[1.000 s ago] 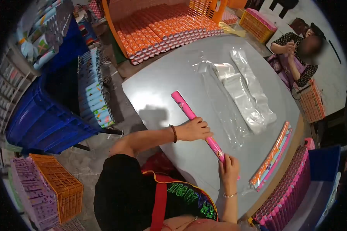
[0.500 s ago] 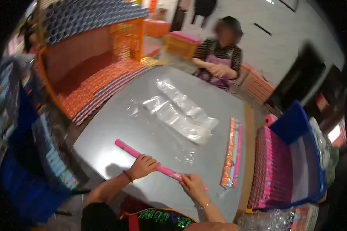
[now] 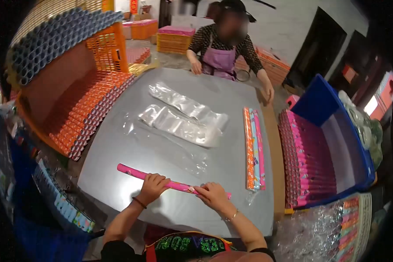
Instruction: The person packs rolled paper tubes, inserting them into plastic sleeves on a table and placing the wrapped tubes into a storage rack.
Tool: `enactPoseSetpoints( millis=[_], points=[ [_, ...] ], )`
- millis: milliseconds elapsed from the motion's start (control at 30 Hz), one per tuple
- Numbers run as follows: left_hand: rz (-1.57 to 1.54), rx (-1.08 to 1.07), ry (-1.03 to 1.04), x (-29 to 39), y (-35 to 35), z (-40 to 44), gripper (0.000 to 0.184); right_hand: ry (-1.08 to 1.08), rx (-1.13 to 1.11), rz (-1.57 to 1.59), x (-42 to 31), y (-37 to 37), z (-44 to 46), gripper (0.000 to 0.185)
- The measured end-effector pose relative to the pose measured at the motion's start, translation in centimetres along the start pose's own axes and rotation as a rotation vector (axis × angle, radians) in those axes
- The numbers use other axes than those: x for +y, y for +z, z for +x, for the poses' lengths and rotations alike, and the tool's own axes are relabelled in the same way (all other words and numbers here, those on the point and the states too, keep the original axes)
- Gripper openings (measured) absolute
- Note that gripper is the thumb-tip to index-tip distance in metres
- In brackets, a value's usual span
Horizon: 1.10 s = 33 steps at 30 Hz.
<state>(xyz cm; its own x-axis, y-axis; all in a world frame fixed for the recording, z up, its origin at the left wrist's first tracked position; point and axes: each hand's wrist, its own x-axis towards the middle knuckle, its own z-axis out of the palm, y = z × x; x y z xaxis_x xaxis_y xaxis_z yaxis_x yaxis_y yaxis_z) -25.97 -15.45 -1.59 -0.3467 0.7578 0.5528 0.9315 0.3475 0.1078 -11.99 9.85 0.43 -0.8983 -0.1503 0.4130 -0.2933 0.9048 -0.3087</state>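
Note:
A long pink patterned roll (image 3: 179,186) lies crosswise near the front edge of the grey table (image 3: 105,153). My left hand (image 3: 154,187) is closed over its left half, and my right hand (image 3: 213,195) grips it near the right end. Beyond the roll are flat clear plastic sleeves in two stacks, one farther (image 3: 187,106) and one nearer (image 3: 179,129). Thin loose clear film (image 3: 183,155) lies between them and the roll. On the table's right side rests a clear-wrapped set of orange, light blue and pink rolls (image 3: 254,148).
A co-worker (image 3: 222,48) stands at the table's far side. An orange crate (image 3: 107,50) of orange rolls (image 3: 89,111) is at the left. A blue bin (image 3: 332,126) of pink rolls (image 3: 305,157) stands at the right, with wrapped rolls (image 3: 323,231) in front of it.
The view has swung up and to the right. The pink roll now lies more level across the view, both hands still on it. The co-worker has come up to the table and spread their arms.

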Motion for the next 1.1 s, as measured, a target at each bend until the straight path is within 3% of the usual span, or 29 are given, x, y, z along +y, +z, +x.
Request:
enactPoseSetpoints(
  millis=[333,1100],
  points=[
    [-0.011,-0.052,-0.08,-0.3,0.9,-0.3,0.039,-0.001,-0.064,-0.005,0.6,0.3,-0.3,0.03],
    [0.011,-0.036,-0.059,0.0,0.3,0.0,0.034,-0.004,-0.08,-0.024,0.2,-0.3,0.0,0.029]
  ],
)
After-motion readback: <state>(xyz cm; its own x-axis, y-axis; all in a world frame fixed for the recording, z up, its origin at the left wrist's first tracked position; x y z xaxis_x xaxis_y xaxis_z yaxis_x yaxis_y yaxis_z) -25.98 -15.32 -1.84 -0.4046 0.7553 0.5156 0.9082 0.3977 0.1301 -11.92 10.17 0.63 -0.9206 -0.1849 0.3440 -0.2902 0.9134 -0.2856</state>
